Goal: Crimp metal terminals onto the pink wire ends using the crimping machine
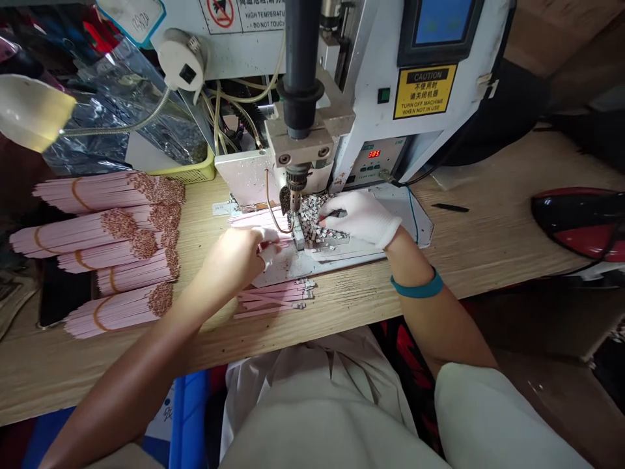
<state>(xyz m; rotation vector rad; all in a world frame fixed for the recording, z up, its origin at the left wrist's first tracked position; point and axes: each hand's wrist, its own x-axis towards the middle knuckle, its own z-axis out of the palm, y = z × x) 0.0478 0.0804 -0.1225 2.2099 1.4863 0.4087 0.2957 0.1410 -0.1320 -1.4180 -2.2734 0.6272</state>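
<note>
My left hand (244, 251), with white coverings on its fingertips, is closed just left of the small metal block (298, 232) under the machine's soldering tip (295, 198). Thin pink wires (261, 219) lie at its fingers, and it seems to pinch one. In a white glove, my right hand (364, 217) reaches into a pile of tiny white and metallic connectors (315, 218) right of the tip. Its thumb and forefinger curve together there; what lies between them is too small to make out. Wires with connectors on their ends (278, 296) lie at the table's front.
Several banded bundles of pink wire (117, 234) with copper ends are stacked on the left. The soldering machine (371, 130) stands at the back, its display (374, 154) lit red. A lamp (34, 111) leans in from the left. A red and black object (581, 221) sits far right.
</note>
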